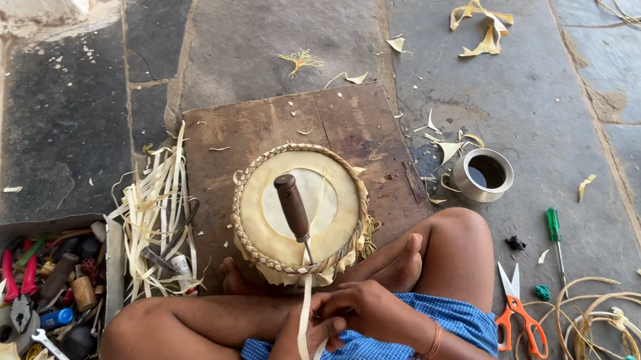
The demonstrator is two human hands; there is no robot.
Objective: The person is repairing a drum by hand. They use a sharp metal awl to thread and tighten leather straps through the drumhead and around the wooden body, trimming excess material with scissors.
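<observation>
Hands (pixel 342 321) over, seemingly, stone floor (pixel 272 26)

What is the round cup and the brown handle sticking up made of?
The cup looks like metal: grey and shiny, with bright glints on its rim. The handle seems to be wood, dark brown and smooth, maybe polished, though glossy plastic can't be ruled out.

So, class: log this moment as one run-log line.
left hand: holds pale strip | right hand: on same strip | drum: on wooden board, between feet | wooden-handled tool: stuck in lacing
</observation>
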